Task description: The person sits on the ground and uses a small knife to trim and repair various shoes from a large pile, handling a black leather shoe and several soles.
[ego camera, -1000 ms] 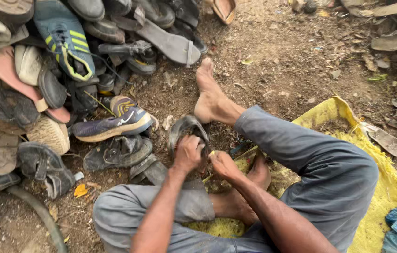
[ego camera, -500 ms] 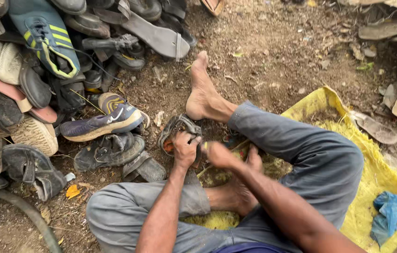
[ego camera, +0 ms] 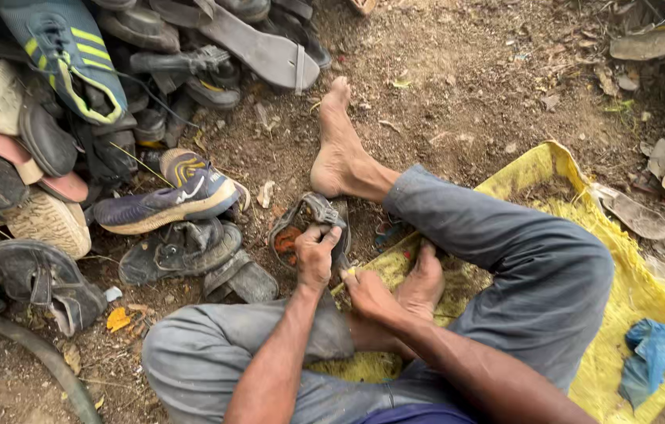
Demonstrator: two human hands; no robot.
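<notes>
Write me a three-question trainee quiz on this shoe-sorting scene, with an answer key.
1. True or false: the left hand grips a worn dark sandal with straps.
2. What does the person sit on? A) a wooden bench B) a yellow woven sack spread on the dirt C) a car tyre
3. Fill in: the blue and yellow sports shoe lies on the ground on the person's ____ side.

Key:
1. True; the fingers close over the sandal's edge, while the right hand sits just beside it, close to the sandal's lower end.
2. B
3. Left, at the edge of the heap of old shoes.
</notes>
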